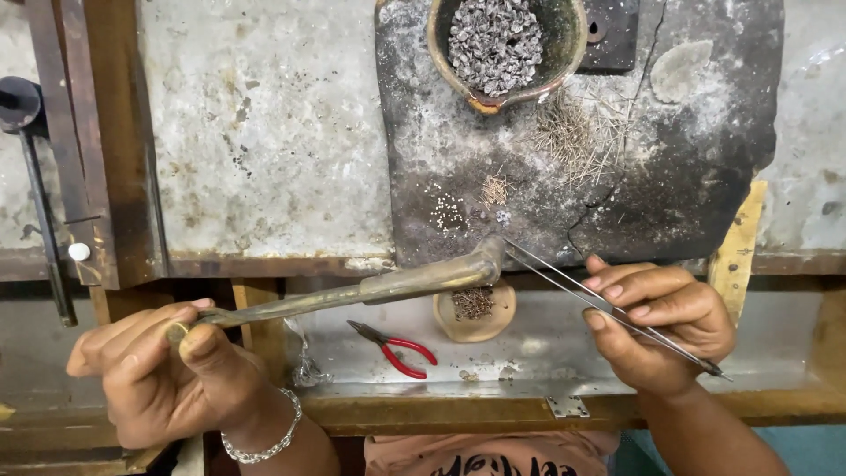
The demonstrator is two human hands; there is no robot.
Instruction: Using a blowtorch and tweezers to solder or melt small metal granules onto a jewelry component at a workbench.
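While the head camera looked down over the tabletop (264, 132), the left hand (163, 375) held the near end of a long brass blowpipe (370, 286), its grip pressed together around the stem with thumb on top. The pipe ran up and to the right, and its bent tip lay at the front edge of a dark, cracked slab (687, 167). The right hand (661, 326) pinched slim tweezers (599, 304) between thumb and fingers; their points reached up-left and met the pipe's tip. Just beyond that spot, on the slab, lay a small cluster of pale beads (448, 211) and a few tiny metal pieces. Farther back stood a clay bowl (564, 44) filled with small grey bits, and beside it a scatter of thin wires (577, 132). Below the slab's edge, in a metal tray (529, 353), sat a small clay dish (476, 308) with dark grains, and red-handled pliers (397, 348) lay just left of it. A silver bracelet (264, 441) circled the left wrist.
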